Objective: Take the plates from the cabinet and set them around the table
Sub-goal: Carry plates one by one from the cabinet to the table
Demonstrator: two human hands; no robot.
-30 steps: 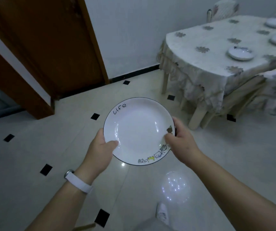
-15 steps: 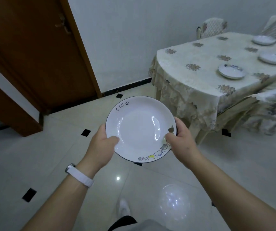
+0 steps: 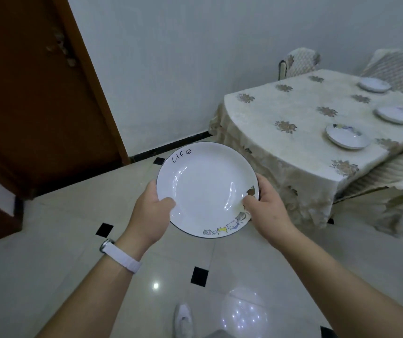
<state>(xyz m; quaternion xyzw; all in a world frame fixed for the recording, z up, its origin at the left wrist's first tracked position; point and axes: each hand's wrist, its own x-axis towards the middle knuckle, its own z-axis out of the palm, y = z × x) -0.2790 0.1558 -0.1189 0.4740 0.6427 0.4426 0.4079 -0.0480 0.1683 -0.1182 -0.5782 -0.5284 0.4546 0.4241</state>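
Both hands gripped a white plate [image 3: 207,189] at centre frame, left hand [image 3: 150,212] and right hand [image 3: 266,207] on opposite rims, above the glossy tiled floor [image 3: 49,240]. At right, the cloth-covered counter [image 3: 281,106] carried three plates [image 3: 348,137]. A wooden door [image 3: 32,93] filled the upper left.

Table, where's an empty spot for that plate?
The left end of the table is bare, from its rounded edge to the nearest plate, and along the wall side by the chair. The right side is crowded with it, the middle plate and the far plate.
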